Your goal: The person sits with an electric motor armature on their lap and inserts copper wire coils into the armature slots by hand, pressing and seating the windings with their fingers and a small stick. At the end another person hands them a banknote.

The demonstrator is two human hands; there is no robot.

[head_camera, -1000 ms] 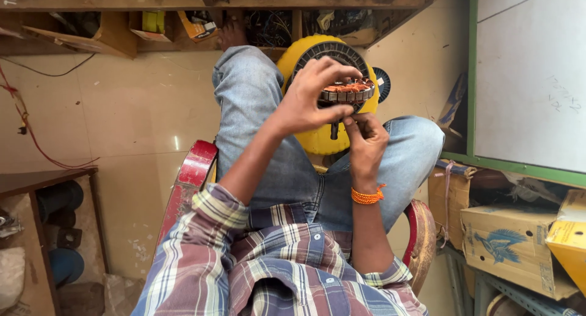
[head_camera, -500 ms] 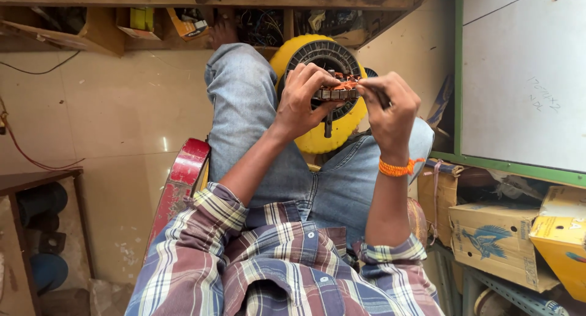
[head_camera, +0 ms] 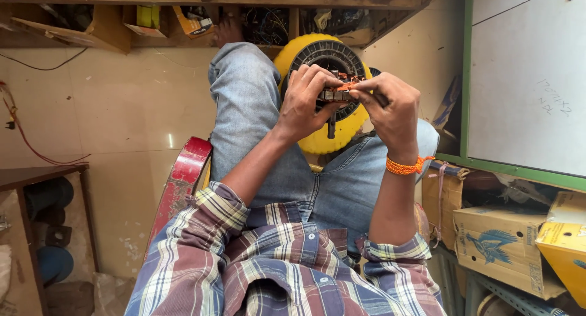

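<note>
Plaid shirt sleeves rolled at the forearms lead up to the left hand (head_camera: 308,102) and right hand (head_camera: 390,111), drawn close together and both pinched on a small metal core with copper-orange winding (head_camera: 337,91), held in the air above the denim-clad knees. Judgement: the grip works best if the left fingers (head_camera: 317,78) steady the core while the right fingertips work the winding, wrists braced against the knees. Beyond the hands lies a yellow wheel with a dark hub (head_camera: 329,60), and cardboard boxes (head_camera: 500,249) sit at right.
</note>
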